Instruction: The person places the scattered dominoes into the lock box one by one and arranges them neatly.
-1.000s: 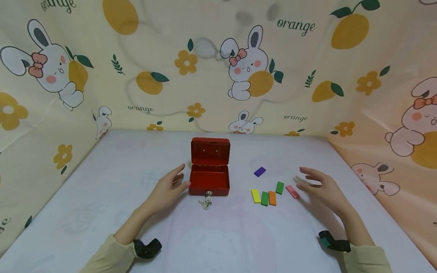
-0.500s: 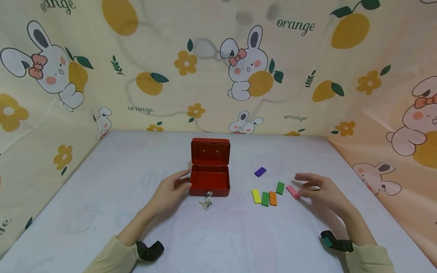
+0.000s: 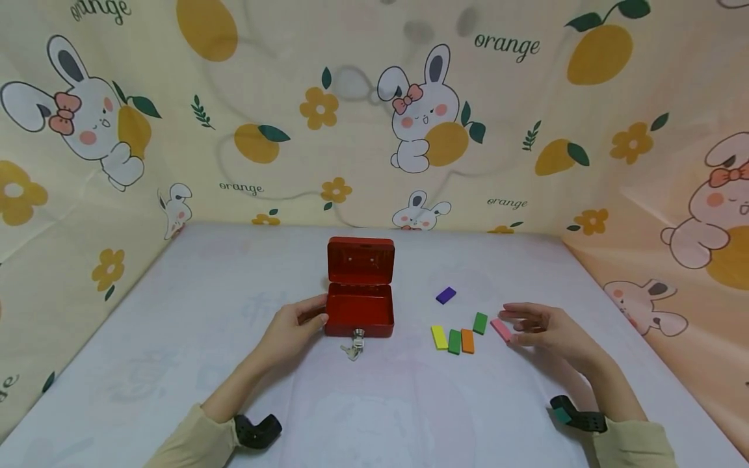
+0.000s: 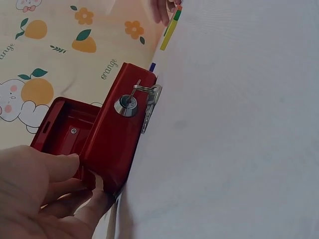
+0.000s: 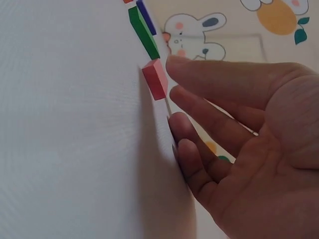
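The left hand (image 3: pixel 287 336) has its thumb and fingertips against the left side of a red metal box (image 3: pixel 345 330), whose lid (image 3: pixel 360 260) stands up. In the left wrist view the relaxed fingers of the left hand (image 4: pixel 45 194) touch the end of the box (image 4: pixel 112 142). Keys (image 3: pixel 353 351) hang from the front lock. At the right, the right hand (image 3: pixel 558 335) hovers beside a pink block (image 3: pixel 500 329), thumb tip near its end. The right wrist view shows the right hand (image 5: pixel 264 144) with fingers apart and nothing between them, close by the pink block (image 5: pixel 155 79).
A purple block (image 3: pixel 446 295) lies right of the box. Nearer the front are a yellow block (image 3: pixel 439 337), one green block (image 3: pixel 454 341), an orange block (image 3: pixel 467 340) and another green block (image 3: pixel 480 323). Patterned cloth (image 3: pixel 363 143) stands behind the white table surface (image 3: pixel 374 416).
The left hand has moved right onto the side of the box. The right hand has come lower and a little left, closer to the pink block.
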Motion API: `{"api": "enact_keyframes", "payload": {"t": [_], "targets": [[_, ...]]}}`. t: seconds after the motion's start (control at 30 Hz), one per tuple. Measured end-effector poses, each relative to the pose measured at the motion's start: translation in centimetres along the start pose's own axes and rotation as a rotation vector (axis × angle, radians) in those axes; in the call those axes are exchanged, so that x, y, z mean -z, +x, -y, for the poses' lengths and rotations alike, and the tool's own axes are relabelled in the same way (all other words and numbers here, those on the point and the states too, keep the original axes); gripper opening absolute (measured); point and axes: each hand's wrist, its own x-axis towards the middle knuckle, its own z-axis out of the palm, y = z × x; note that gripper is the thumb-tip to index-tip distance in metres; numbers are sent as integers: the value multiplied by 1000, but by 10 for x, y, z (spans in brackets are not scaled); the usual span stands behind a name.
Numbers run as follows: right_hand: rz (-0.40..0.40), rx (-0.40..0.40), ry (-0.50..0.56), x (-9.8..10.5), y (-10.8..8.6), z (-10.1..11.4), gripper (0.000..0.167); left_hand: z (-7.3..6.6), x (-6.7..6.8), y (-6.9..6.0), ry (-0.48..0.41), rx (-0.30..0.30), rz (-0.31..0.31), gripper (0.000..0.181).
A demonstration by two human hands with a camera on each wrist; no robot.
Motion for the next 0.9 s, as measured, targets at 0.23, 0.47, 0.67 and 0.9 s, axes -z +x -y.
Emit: {"api": "enact_keyframes", "payload": {"t": [0.23, 0.47, 0.67, 0.9], "targets": [[17, -58, 73, -1, 5, -3, 68, -16, 4, -6, -25, 16, 1, 44], [4, -86, 106, -2, 2, 0, 71, 0, -1, 1, -24, 8, 3, 45], [7, -70, 123, -1, 1, 0, 69, -3, -1, 2, -28, 19, 8, 45], [11, -69, 98, -3, 5, -2, 70, -3, 1, -1, -52, 20, 0, 45]]}}
